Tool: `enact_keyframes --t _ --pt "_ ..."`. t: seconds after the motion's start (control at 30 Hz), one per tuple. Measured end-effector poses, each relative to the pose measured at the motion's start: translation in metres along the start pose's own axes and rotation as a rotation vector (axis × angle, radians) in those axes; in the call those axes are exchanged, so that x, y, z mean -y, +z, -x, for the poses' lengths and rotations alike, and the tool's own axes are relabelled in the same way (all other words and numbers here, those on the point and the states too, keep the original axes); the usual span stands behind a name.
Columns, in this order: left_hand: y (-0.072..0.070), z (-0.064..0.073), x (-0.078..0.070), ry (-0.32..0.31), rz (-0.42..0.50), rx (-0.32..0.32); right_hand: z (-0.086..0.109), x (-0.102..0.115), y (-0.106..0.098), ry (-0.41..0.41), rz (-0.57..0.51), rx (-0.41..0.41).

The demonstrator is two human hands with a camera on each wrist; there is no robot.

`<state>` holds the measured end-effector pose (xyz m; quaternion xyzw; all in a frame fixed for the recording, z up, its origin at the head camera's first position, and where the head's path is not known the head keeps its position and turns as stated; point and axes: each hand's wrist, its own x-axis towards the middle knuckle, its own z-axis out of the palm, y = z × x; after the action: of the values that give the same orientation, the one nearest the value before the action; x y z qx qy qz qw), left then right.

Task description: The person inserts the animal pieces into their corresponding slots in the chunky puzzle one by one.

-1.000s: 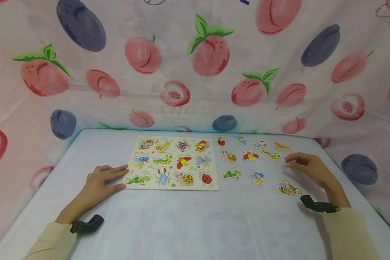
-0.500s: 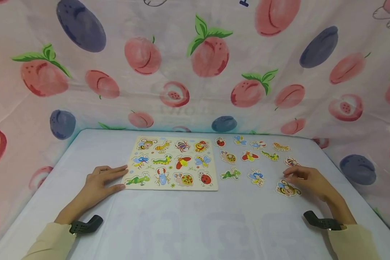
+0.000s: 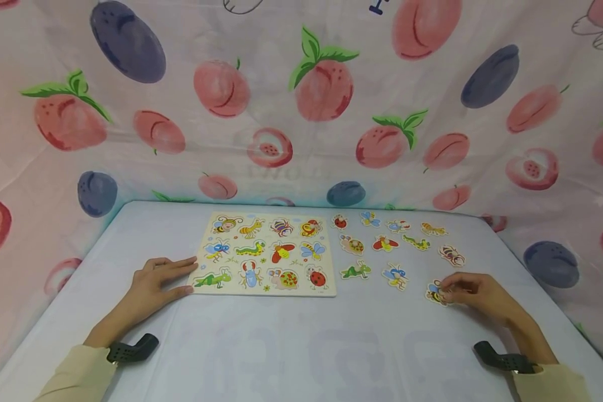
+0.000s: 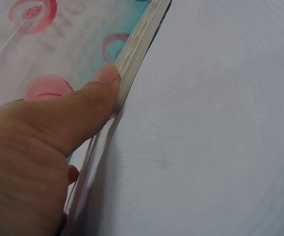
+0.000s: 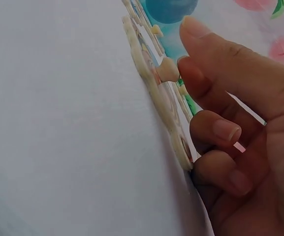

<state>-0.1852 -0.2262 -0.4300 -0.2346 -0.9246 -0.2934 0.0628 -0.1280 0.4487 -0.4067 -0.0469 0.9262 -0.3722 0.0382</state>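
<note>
My left hand [image 3: 151, 283] rests at the left edge of the insect puzzle board [image 3: 271, 290], its fingers stretched along the corner. In the left wrist view the thumb [image 4: 90, 105] touches the side of the board [image 4: 137, 54]. My right hand [image 3: 482, 296] is over a bee puzzle piece [image 3: 435, 292] and covers its right part. In the right wrist view a small wooden knob [image 5: 169, 70] stands up from that piece. The index fingertip is right at the knob, the thumb is apart from it, and the other fingers are curled.
Several insect pieces lie right of the board, among them a spider [image 3: 451, 255], a caterpillar [image 3: 416, 242], a grasshopper [image 3: 355, 270] and a blue-winged insect [image 3: 395, 277]. A fruit-patterned cloth [image 3: 181, 178] rises behind the white table [image 3: 281, 352].
My right hand has moved down toward me, from beside the spider piece to over the bee piece, uncovering the spider. My left hand has stayed at the board.
</note>
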Motion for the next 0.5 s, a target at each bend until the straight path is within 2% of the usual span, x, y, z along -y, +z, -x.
enact_keyframes --t 0.13,0.5 --pt "0.0001 0.0000 0.0003 -0.011 0.002 0.008 0.0005 -0.0046 0.0025 -0.030 0.026 -0.015" --pt "0.0006 0.0000 0.0002 0.001 -0.005 -0.006 0.0006 -0.0044 0.0101 -0.039 0.071 -0.081"
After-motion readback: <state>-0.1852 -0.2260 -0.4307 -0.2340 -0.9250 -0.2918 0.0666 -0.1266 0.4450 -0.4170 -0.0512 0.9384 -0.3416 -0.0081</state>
